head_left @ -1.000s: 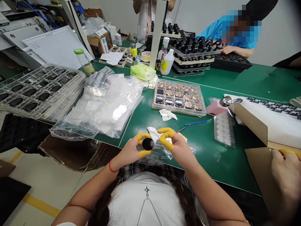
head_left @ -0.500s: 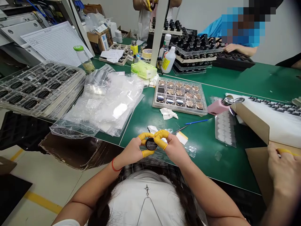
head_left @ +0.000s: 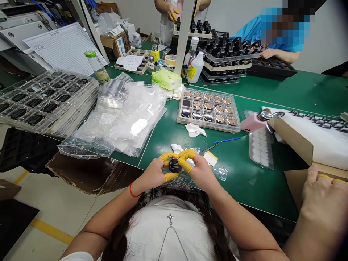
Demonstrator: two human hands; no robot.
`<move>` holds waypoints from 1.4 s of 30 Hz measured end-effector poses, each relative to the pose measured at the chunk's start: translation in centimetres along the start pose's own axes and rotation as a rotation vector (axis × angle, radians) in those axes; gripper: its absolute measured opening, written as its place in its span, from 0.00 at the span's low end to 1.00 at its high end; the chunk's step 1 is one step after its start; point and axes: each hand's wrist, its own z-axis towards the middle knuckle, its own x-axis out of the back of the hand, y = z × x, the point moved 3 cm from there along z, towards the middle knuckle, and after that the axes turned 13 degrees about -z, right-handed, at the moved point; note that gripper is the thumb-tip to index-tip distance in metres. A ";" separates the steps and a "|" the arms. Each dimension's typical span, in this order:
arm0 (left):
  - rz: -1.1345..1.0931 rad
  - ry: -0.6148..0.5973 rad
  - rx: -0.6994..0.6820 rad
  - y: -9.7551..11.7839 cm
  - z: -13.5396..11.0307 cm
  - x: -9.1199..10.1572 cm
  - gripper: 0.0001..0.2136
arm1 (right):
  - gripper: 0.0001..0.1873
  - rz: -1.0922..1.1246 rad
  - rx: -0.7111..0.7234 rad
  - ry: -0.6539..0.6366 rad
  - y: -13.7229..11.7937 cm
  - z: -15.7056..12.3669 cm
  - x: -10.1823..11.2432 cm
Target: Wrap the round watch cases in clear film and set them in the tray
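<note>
Between my hands, just above the table's near edge, is a round black watch face (head_left: 174, 166) with small white lettering turned up. My left hand (head_left: 157, 170), in yellow finger cots, grips its rim from the left, fingers above and thumb below. From the right, my right hand (head_left: 199, 168) pinches its upper right edge, thumb and fingertip pressed together; any small piece between them is hidden. Beyond my fingers lie a crumpled white wipe (head_left: 177, 149), tweezers (head_left: 209, 148) with a blue part, and a white-and-yellow card (head_left: 210, 158). A clear tray (head_left: 208, 127) of round watch parts sits farther back.
Plastic bags (head_left: 127, 119) and stacked clear trays (head_left: 49, 103) fill the left. To the right stand a pink pump bottle (head_left: 254, 122) and an open cardboard box (head_left: 296, 139), with another person's hand (head_left: 323, 192) at it. Two other people work across the table.
My hands and the watch face stay nearly in place. The neighbour's hand at the box has shifted slightly left. The hands of the person at the back have moved lower and apart.
</note>
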 end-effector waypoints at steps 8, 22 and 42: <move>-0.022 -0.017 0.002 -0.2 0.2 -0.1 0.22 | 0.05 -0.052 0.000 0.020 0.1 -0.1 0.0; -0.244 -0.127 0.181 -3.2 2.0 0.6 0.23 | 0.17 -1.100 -0.194 0.212 9.3 -1.3 6.5; -0.165 -0.152 0.078 -4.3 2.4 1.0 0.22 | 0.11 -0.754 0.352 0.303 3.3 -0.9 -3.9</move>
